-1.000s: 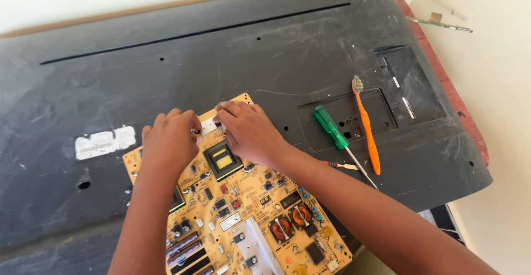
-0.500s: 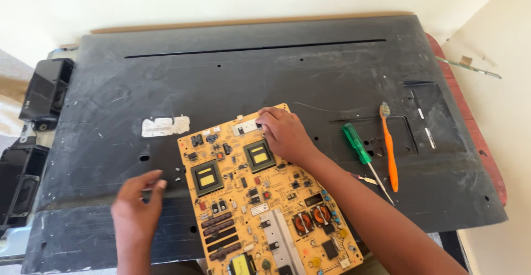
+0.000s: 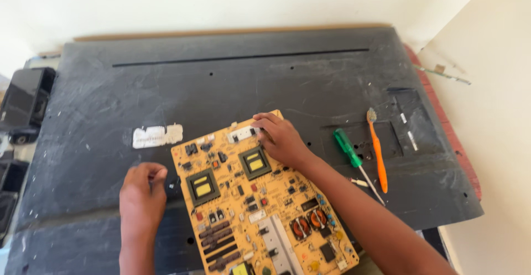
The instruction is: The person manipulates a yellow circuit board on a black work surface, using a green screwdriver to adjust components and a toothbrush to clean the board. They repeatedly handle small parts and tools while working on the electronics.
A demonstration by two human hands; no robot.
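Yellow circuit board (image 3: 260, 203) lies on the dark back panel (image 3: 221, 87), near centre. Right hand (image 3: 282, 139) rests on its far right corner, fingers curled against the edge. Left hand (image 3: 142, 195) sits just left of the board, fingertips pinched together; held item cannot be told. Green screwdriver (image 3: 354, 159) and orange toothbrush (image 3: 377, 150) lie to the right

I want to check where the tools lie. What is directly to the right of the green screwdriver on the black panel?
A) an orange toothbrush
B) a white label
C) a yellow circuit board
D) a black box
A: the orange toothbrush lies beside the green screwdriver, on its right, on the black panel.
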